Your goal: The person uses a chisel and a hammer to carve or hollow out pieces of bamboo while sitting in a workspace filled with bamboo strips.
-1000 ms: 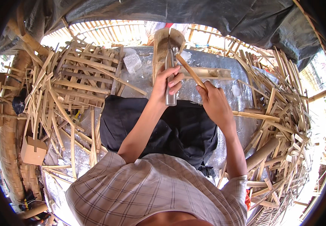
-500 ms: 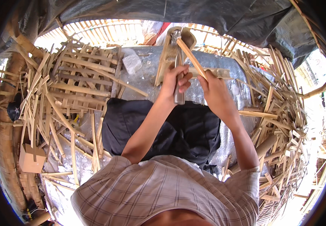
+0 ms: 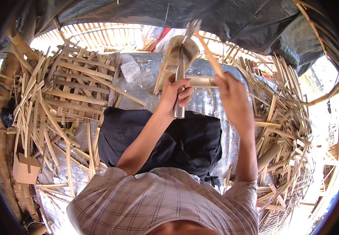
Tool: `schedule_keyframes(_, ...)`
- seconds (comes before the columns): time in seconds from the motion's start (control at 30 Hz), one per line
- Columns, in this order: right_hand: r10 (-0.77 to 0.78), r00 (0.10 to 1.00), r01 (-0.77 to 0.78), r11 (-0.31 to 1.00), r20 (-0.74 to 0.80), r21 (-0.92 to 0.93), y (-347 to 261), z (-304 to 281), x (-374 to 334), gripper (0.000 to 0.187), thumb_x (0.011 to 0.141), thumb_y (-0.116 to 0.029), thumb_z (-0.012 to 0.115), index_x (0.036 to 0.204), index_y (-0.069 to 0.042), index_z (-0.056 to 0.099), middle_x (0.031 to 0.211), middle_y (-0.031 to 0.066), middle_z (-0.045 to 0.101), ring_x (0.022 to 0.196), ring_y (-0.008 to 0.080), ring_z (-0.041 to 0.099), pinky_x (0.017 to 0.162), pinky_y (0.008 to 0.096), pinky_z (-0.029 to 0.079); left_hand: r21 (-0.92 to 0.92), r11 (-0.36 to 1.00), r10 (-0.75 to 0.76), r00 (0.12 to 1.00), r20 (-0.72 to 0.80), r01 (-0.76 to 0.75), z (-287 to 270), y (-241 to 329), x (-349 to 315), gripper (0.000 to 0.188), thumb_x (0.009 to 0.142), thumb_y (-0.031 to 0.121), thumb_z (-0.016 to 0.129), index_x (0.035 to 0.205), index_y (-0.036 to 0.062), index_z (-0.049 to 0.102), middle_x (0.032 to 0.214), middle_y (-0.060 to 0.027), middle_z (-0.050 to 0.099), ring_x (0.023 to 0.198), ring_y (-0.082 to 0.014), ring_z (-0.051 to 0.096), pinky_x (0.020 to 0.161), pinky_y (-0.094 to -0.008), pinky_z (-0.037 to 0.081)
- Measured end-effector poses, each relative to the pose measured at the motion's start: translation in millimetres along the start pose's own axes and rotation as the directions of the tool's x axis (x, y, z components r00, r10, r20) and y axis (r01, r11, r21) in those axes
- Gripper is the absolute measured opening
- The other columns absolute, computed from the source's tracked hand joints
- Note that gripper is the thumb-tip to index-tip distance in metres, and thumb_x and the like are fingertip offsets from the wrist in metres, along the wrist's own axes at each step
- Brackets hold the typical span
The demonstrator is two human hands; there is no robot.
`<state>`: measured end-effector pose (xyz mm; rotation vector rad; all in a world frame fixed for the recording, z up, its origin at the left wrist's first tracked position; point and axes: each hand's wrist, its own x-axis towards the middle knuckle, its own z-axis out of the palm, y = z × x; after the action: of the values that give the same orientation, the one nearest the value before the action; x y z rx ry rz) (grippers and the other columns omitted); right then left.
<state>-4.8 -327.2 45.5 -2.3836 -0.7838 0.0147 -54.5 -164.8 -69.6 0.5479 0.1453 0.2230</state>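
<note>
From where I stand, I see a person with 2 busy hands. The left hand is curled around a long metal tool. It grips low down, near the close end, maybe so the fingers stay well away from the hammer. The right hand is closed around the low end of the hammer's wooden handle. I think holding it there makes a bigger swing. The hammer's head is blurry and up near the tool's far tip, but I can't tell if they touch.

The thick bamboo piece is near the middle of the far edge of the shiny sheet. The tool reaches to its hollow top and looks stuck in there, but I can't be sure. A long bamboo piece lies just to the right, maybe as a prop.

Along the left edge is a crisscross stack of sticks. Along the right edge is a messy heap of sticks. They sit off to the sides, I guess, to leave room for the knees in black trousers. A white block sits near the far edge, left of the thick bamboo.
</note>
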Motion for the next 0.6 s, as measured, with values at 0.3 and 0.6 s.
schedule_keyframes(0.3,-0.253,0.967,0.252,0.968,-0.028,-0.01,50.6,57.8,3.9,0.027,0.105,-0.019,0.051,0.099,0.007,0.053,0.068,0.0314,0.058,0.065,0.0514,0.059,0.06,0.056,0.043,0.007,1.0,0.002,1.0,-0.002,-0.002,-0.6,1.2,2.2,0.017,0.09,0.003,0.062,0.088,0.0051,0.045,0.076,-0.0013,0.046,0.05,-0.0042,0.039,0.034,-0.0208,0.029)
schedule_keyframes(0.6,-0.086,0.945,0.159,0.964,-0.316,0.212,27.4,47.5,-7.1,0.03,0.107,-0.025,0.05,0.106,0.005,0.055,0.076,0.0274,0.061,0.061,0.0472,0.052,0.058,0.0492,0.043,-0.003,1.0,-0.023,1.0,-0.018,0.023,1.6,7.3,-6.5,0.017,0.091,0.003,0.063,0.091,0.0038,0.047,0.075,-0.0015,0.045,0.05,-0.0043,0.04,0.033,-0.021,0.03)
